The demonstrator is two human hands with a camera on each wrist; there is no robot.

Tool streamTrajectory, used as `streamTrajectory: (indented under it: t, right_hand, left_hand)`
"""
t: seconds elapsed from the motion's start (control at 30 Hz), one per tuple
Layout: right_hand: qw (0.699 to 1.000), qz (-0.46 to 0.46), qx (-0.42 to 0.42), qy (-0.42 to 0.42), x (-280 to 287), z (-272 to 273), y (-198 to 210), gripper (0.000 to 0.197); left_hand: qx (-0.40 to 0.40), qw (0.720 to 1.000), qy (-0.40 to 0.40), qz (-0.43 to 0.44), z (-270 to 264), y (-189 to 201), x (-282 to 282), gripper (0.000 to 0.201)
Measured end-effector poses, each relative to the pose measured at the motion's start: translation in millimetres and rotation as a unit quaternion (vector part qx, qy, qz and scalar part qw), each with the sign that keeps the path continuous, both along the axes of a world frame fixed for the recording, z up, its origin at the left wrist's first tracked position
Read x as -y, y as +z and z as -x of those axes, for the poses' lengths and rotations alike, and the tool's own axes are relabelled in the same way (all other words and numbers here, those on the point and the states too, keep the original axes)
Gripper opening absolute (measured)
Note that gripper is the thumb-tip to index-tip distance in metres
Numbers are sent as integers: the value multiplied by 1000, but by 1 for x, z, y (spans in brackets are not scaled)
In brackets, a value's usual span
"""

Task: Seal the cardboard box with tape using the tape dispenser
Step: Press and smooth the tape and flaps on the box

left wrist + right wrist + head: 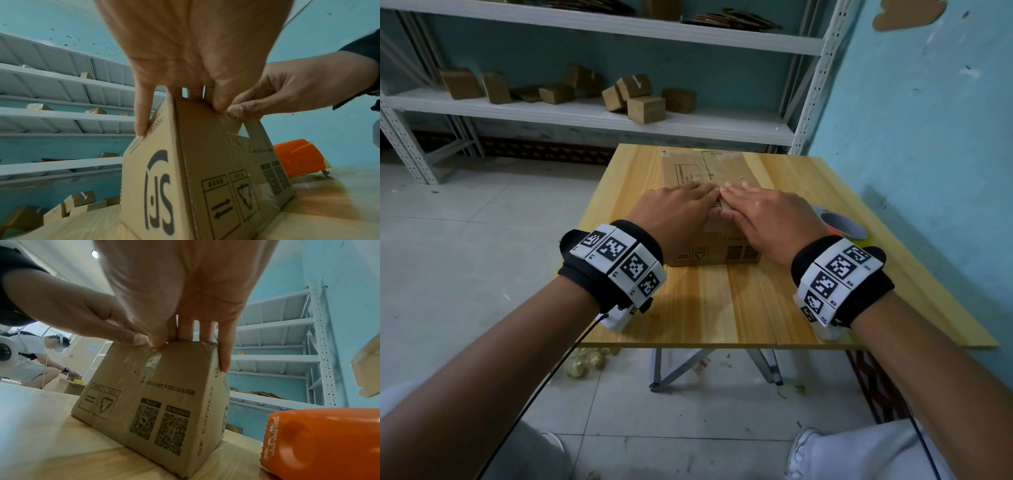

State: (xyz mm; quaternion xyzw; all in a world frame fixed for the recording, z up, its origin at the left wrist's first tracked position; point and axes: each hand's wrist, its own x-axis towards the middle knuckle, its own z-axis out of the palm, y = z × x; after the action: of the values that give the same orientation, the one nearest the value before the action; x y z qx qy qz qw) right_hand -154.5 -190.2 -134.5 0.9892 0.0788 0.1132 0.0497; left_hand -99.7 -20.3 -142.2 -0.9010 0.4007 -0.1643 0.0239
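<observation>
Both hands (pixel 722 210) flat together, pressing tape over cardboard box (pixel 707 171) beneath them; tape dispenser (pixel 842 228) idle just right; risk of tape lifting if pressed unevenly.

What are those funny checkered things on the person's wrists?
Each wrist wears a black fabric band covered with white square tiles printed with black blocky codes. A small white box hangs under each band, and a thin black cable runs back from it. The arms and hands are bare.
</observation>
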Motion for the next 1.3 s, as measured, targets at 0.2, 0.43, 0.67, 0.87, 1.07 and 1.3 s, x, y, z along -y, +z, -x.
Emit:
streamTrajectory:
  t: [0.2,0.43,0.67,0.87,1.07,1.3]
  right_hand:
    - [1000,17,-6,-9,-5,3,1,50]
    - [999,30,-4,-13,-7,4,0,51]
    - [999,41,-5,-16,-8,6,0,52]
    - [999,33,-1,-17,-8,5,-2,52]
    - [999,31,-2,-17,-8,6,-3,53]
    - [999,32,-3,-14,-7,5,-4,54]
  left_hand:
    - [11,1000,-12,11,2,1,0,56]
    - [8,999,-18,27,4,2,1,52]
    - [1,999,-16,32,5,5,0,52]
    - [2,1000,-13,21,4,2,1,56]
    - [8,999,-16,26,4,2,0,57]
    - [8,1000,-7,21,5,3,2,60]
